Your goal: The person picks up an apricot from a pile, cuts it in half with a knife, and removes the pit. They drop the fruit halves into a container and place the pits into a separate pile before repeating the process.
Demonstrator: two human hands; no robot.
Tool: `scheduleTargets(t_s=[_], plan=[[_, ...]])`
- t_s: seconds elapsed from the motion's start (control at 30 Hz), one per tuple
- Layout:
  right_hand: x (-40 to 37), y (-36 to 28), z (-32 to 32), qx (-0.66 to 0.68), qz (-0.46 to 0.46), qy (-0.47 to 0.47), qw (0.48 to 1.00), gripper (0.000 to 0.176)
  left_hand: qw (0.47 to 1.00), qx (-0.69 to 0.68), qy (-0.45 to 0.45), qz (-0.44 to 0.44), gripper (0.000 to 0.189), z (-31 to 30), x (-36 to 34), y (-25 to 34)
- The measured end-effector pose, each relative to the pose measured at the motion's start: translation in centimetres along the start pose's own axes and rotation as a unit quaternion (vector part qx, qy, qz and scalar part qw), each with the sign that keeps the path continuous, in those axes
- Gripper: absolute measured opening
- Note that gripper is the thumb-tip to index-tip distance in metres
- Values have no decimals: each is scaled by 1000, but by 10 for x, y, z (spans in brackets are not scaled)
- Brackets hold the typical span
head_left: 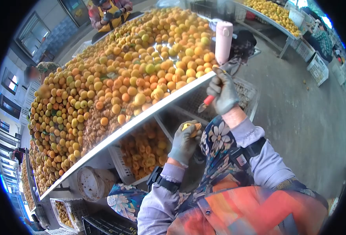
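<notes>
My left hand [184, 143], in a grey glove, is closed around a cut-open apricot [191, 127] above my lap. My right hand [224, 93], gloved too, is raised by the table's edge. Its fingers are wrapped round the red handle of a small pitting knife [208, 100], whose short metal end points down toward the left. Something small and brownish shows at the right fingertips; I cannot make out what. Apricots [139, 98] cover the sloping table [131, 131], with a heap of brown pits [98, 127] near its front edge. Below, a crate [122, 166] holds halved apricots [147, 150].
A pink bottle [223, 42] stands at the table's right corner. A white crate [251, 94] sits below it. To the left are a stained bucket [91, 184] and a crate of apricots [65, 213]. Other people work across the table and at the back right.
</notes>
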State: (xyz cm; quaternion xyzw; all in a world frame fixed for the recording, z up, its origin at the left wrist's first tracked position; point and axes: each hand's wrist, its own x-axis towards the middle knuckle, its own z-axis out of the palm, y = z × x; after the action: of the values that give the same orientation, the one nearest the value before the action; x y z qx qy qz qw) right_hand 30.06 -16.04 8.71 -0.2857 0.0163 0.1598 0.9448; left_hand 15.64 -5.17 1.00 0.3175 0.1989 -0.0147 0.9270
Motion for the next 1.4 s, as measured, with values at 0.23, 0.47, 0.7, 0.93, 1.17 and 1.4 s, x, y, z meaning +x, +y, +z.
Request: scheduleTargets(t_s=[0.23, 0.47, 0.7, 0.93, 1.17, 1.4], plan=[[1, -52, -16, 22, -43, 28, 998, 9, 940, 294, 130, 113, 25, 50, 78, 15], [-16, -33, -21, -11, 17, 17, 1000, 14, 935, 276, 163, 154, 16, 2, 34, 36], [-27, 33, -7, -28, 128, -43, 990, 13, 579, 738, 195, 287, 38, -253, -6, 37], [-31, 46, -10, -29, 160, -45, 986, 11, 634, 671, 235, 304, 32, -91, -59, 97], [-27, 37, -22, 12, 164, -10, 986, 15, 532, 723, 20, 439, 47, 27, 51, 111], [-21, 29, -33, 54, 159, -17, 986, 16, 458, 786, -107, 402, 47, 90, 187, 93]])
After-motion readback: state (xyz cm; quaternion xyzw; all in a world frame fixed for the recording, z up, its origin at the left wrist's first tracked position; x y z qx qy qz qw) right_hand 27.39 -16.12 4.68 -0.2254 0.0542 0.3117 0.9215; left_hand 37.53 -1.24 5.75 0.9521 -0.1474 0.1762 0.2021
